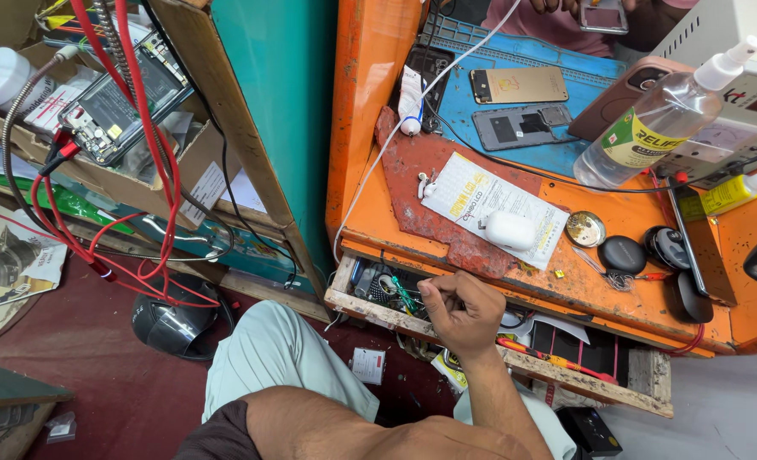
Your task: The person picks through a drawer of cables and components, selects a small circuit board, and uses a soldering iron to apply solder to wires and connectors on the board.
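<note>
Fingers (436, 298) of my right hand (462, 313) pinch closed over the open drawer (378, 308), near the green screwdriver (405, 295); what they grasp I cannot tell. I'd dig slowly, wrist low.

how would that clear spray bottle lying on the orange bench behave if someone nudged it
The clear spray bottle lies on its side and looks round, so it would probably roll. Its smooth plastic may be slippery. It appears partly filled with liquid, so likely weighty enough to shift slowly, sloshing.

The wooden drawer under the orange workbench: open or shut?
Open: the wooden drawer sticks out below the bench edge, tools visible inside, one hand reaching in.
</note>
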